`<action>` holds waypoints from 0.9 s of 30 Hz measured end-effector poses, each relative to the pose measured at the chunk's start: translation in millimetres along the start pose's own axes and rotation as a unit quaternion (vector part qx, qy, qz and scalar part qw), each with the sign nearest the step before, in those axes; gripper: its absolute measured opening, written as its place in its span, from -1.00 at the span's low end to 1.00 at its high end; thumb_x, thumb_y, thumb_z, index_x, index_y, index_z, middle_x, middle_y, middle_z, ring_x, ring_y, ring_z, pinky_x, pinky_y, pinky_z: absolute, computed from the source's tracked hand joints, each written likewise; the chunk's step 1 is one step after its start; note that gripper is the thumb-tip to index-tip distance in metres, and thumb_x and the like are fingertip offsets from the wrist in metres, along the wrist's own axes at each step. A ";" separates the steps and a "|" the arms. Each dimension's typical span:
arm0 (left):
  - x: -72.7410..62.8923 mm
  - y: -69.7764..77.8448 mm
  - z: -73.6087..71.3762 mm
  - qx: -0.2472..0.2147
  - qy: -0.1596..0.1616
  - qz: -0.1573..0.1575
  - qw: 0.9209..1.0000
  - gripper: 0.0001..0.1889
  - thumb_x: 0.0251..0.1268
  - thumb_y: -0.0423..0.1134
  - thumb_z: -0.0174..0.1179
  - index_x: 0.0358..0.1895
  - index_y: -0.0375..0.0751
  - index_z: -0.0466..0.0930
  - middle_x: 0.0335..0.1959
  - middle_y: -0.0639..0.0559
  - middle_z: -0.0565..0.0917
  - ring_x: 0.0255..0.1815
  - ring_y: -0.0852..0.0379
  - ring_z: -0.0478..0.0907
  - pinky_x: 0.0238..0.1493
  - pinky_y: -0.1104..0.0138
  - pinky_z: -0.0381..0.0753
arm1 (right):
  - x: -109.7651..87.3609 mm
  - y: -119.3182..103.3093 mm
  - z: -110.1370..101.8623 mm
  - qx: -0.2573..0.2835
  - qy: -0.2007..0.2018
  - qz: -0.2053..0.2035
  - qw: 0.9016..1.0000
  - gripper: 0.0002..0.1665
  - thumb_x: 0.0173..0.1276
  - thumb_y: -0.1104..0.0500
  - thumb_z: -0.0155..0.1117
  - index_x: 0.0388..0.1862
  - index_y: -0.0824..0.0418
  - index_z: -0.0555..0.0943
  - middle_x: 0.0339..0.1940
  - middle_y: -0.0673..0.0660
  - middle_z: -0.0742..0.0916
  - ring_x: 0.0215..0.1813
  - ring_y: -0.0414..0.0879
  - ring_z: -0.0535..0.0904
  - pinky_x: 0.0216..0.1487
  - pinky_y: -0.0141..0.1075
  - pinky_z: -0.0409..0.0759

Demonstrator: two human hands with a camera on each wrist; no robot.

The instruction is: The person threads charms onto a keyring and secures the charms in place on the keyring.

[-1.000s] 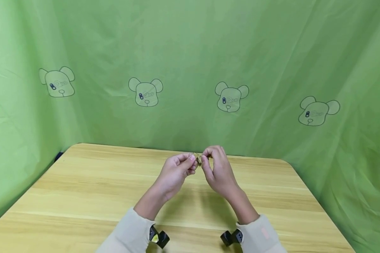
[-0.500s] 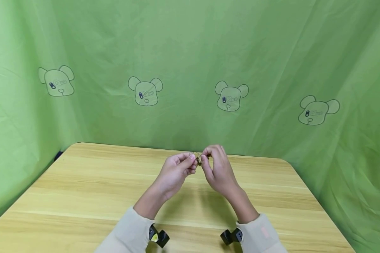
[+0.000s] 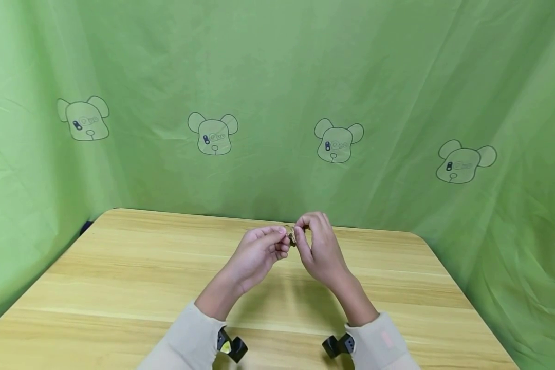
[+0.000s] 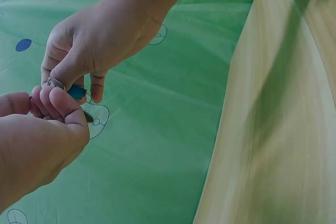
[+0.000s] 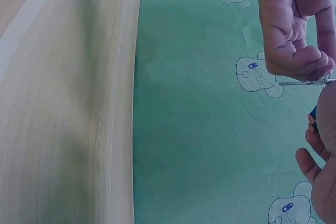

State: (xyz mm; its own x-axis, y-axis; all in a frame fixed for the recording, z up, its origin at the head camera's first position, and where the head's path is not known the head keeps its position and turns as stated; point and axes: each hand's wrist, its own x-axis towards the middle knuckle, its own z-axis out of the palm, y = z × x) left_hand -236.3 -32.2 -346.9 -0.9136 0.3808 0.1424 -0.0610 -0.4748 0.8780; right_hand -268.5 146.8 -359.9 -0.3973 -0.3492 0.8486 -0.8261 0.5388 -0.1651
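I see the left hand (image 3: 256,254) and right hand (image 3: 322,252), fingertips narrowed, pinch a small brassy metal piece (image 3: 292,238) between them, its shape unclear; the pale wood-grain table (image 3: 120,277) spreads either side, far edge near.

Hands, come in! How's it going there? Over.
Left hand and right hand: both pinching. Small metal item: held between them, partly hidden. No obstacle seen.

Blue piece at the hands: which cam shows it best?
Left wrist: the blue piece shows there as a clear patch beside the right hand, though part looks covered. Right wrist catches just a sliver at that hand's edge, the rest hidden. Head view: I can't make out any blue.
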 end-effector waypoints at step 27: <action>0.9 6.3 -5.2 -0.048 -0.009 -0.014 0.999 -0.87 0.60 -0.37 -0.02 -0.16 -0.25 0.53 -0.28 0.02 0.58 -0.25 0.18 0.49 -0.12 0.42 0.57 | 2.1 -3.7 -0.5 -0.015 -0.003 -0.024 1.000 -0.93 0.42 0.37 0.16 -0.16 0.36 0.47 -0.21 0.22 0.59 -0.14 0.09 0.48 -0.09 -0.12 0.48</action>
State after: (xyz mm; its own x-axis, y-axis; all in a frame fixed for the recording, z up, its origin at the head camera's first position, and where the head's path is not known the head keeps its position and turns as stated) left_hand -239.6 -39.0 -343.7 -0.9038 0.4084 0.1280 -0.1249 -0.5378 0.8338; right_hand -266.0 144.4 -357.3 -0.3592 -0.3801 0.8523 -0.8326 0.5432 -0.1086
